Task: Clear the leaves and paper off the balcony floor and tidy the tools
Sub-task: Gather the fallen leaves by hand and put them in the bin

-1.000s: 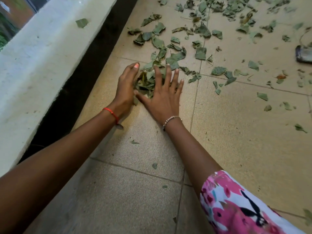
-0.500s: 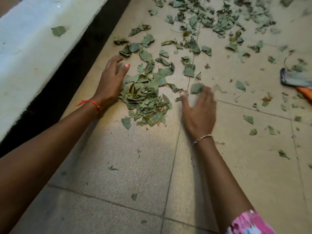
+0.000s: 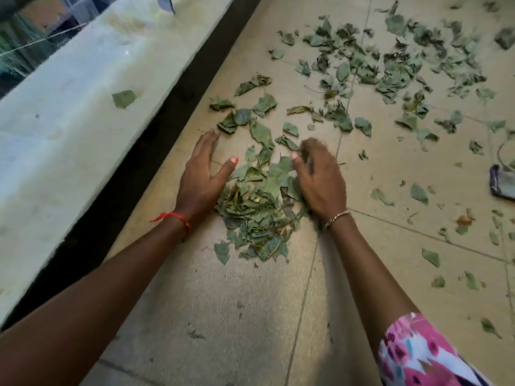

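Scooping looks like the job now, I think. The pile of leaves (image 3: pixel 256 207) sits on the floor (image 3: pixel 223 302) between the two hands. The left hand (image 3: pixel 202 176) lies flat with straight fingers, touching the left side of the pile. The right hand (image 3: pixel 320 179) is at the right side of the pile, cupped and blurry, so I cannot tell if it grips any leaves. Many loose leaves (image 3: pixel 264 104) lie beyond the pile. The leaves look dry, light and crumbly, so they may slip or blow away. It seems best to press in from both sides and lift from under. No bin or bag shows.
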